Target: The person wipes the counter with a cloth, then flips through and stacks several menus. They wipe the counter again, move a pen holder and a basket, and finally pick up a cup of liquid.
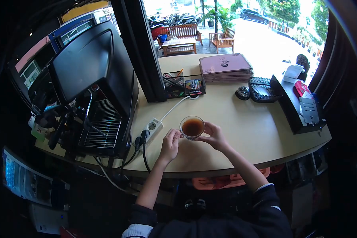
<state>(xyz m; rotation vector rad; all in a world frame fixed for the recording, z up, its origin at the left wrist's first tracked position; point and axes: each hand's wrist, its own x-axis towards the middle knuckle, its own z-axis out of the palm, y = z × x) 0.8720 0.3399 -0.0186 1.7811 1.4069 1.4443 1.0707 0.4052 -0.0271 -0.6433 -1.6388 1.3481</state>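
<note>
A clear glass cup [193, 127] of brown drink is held over the light counter, near its front edge. My left hand [171, 143] is closed on the cup's left side, where the handle seems to be. Curled round the right side of the same cup are the fingers and thumb of my right hand [214, 137]. Just left of the cup lies a white power strip [152, 127] with black plugs in it. Whether the cup's base touches the counter is hard to tell.
An espresso machine [103, 91] fills the left of the counter [222, 115]. Behind the cup are a pen organizer [185, 86], stacked pink menus [226, 68], a call bell [242, 93] and a black basket [263, 89]. A black box [297, 107] stands at the right.
</note>
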